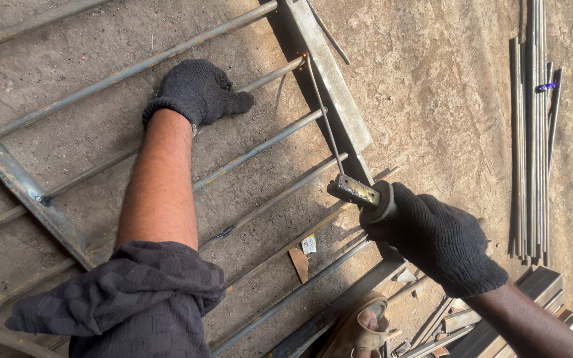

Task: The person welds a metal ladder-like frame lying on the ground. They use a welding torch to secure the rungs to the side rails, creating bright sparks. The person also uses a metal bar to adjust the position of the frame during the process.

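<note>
Left hand point(200, 91), gloved, pressed flat on a round bar point(270, 74) of the steel grille frame point(8, 174) lying on the floor. Right hand point(442, 240) clamped on electrode holder point(356, 191); welding rod point(323, 116) tip sparking where that bar meets the flat rail point(329, 83). Lower bar ends appear still unwelded, though I can't tell for sure. Spare rods point(532, 132) far right.

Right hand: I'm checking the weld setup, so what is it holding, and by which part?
The right hand grips an electrode holder by its handle; the rod juts from the holder's front end.
</note>
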Demonstrator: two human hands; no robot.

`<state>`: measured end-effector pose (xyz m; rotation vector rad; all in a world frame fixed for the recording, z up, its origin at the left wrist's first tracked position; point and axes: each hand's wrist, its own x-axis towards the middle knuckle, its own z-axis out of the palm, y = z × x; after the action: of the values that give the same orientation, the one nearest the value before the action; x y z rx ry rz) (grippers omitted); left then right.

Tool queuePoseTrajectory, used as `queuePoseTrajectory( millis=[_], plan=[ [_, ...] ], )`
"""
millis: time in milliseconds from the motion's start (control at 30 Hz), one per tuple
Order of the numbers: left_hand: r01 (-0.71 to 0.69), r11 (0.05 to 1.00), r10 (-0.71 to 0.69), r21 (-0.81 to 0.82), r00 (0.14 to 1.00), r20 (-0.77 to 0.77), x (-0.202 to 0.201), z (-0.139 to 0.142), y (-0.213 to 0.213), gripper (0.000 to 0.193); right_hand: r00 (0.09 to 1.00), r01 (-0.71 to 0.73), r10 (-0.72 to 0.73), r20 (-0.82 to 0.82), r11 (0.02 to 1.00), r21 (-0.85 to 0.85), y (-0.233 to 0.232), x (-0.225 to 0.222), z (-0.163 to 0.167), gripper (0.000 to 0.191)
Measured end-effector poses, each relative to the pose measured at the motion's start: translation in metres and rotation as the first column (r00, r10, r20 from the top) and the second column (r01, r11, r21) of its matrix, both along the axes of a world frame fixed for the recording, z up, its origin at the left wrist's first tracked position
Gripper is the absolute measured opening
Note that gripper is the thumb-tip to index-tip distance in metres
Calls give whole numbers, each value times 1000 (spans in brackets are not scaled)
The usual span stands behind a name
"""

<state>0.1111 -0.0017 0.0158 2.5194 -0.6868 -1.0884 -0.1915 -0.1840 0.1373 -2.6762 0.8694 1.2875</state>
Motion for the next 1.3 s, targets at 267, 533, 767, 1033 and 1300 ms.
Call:
queuePoseTrajectory(
  millis=[267,533,767,1033,1300],
  plan=[
    [129,991,-131,24,987,98,2,-8,-3,65,998,-55,55,-5,998,-25,-10,-14,-5,63],
    [57,998,-55,-29,996,73,1,-9,0,69,996,-32,32,-87,999,1,-5,-7,-6,71],
    [47,999,-46,-15,997,60,-1,-5,0,63,994,-92,90,55,995,25,0,0,-2,72],
    [91,990,-80,-107,992,100,3,-3,2,61,998,-36,31,51,996,84,7,17,6,38],
    [4,999,-3,-43,1000,14,1,4,1,64,898,-158,126,423,986,42,2,-6,5,54]
  ],
)
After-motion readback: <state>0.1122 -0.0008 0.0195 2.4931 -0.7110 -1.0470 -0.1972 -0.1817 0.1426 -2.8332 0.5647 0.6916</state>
